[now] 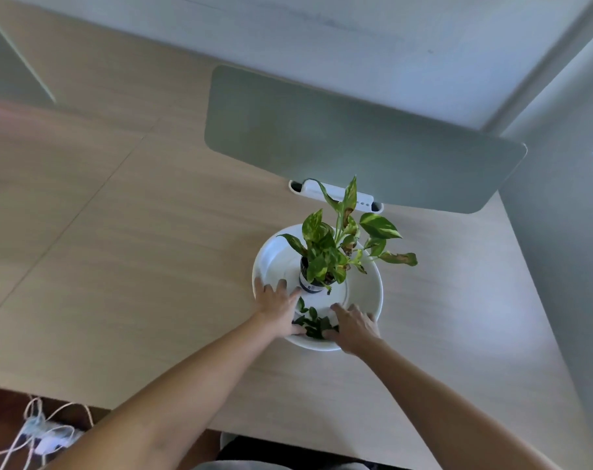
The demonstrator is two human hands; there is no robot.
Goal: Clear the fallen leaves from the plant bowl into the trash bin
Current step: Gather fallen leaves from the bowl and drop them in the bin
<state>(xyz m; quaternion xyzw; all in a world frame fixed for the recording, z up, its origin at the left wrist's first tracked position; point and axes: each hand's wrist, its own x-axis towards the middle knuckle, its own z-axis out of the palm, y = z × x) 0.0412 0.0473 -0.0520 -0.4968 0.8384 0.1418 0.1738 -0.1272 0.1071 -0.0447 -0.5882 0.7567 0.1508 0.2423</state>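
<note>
Two bare hands reach into the wide, shallow white plant bowl (369, 290), which sits on the pale wood-grain desk (118, 249) right of the frame's centre. Our left hand (277, 305) lies palm down on the bowl's left side, fingers spread apart and pointing toward the top of the frame, its thumb stretched along the lower edge of the small pile of dark green fallen leaves (313, 322). Our right hand (352, 325) rests over the bowl's lower right rim, fingers loosely parted, fingertips touching the right side of the same pile. Neither hand is closed on anything; the leaves lie loose between the two hands, in the part of the bowl nearest the bottom of the frame.

Just above the pile, at the bowl's middle, stands a small dark pot with a white band (310, 283), holding a variegated green-and-yellow leafy plant (336, 242) with some browned leaf tips. Above the bowl we see a white power strip (336, 195) set into the desk edge, and behind it a grey-green rounded divider panel (356, 137). White cables (34, 435) lie on the floor at the lower left.
</note>
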